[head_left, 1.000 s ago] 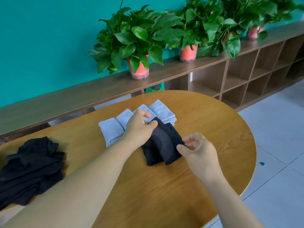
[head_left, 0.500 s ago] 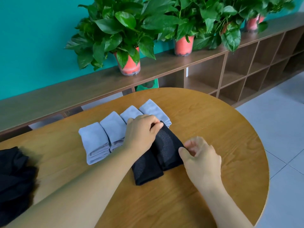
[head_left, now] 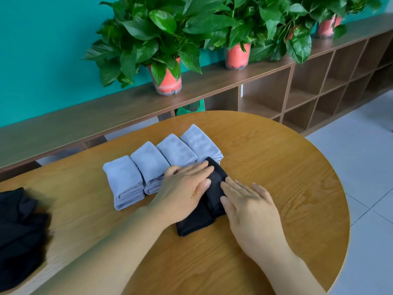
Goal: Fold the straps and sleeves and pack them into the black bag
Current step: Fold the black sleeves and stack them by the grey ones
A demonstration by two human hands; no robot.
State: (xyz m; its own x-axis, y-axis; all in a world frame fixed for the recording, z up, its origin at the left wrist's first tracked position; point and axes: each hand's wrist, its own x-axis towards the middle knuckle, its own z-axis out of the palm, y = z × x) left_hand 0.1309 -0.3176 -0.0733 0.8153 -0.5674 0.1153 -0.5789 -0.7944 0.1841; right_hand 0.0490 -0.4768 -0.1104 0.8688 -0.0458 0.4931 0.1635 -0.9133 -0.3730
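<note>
From the head view, a round wooden worktop (head_left: pixel 287 188) fills the lower frame. Beyond it a long low shelf unit (head_left: pixel 319 86) with open cubbies runs along a teal wall (head_left: pixel 42 50) and carries potted plants (head_left: pixel 168 60) in red pots. Pale floor tiles (head_left: pixel 365 167) lie to the right.

The folded black sleeve (head_left: pixel 195 224) lies near the worktop's middle. Its long axis runs diagonally, the near end pointing toward the person's left and the far end up and right. Just left of it and touching its far end sit four folded grey sleeves (head_left: pixel 148 160), side by side in a row on the same slant. Well to its left, at the frame edge, is a blurred black fabric heap (head_left: pixel 19 226); whether it is the bag cannot be told.

The left hand (head_left: pixel 187 188) lies flat on the black sleeve, fingers straight and together, pressing down. The right hand (head_left: pixel 248 205) lies flat on its right edge, fingers straight and slightly spread.
</note>
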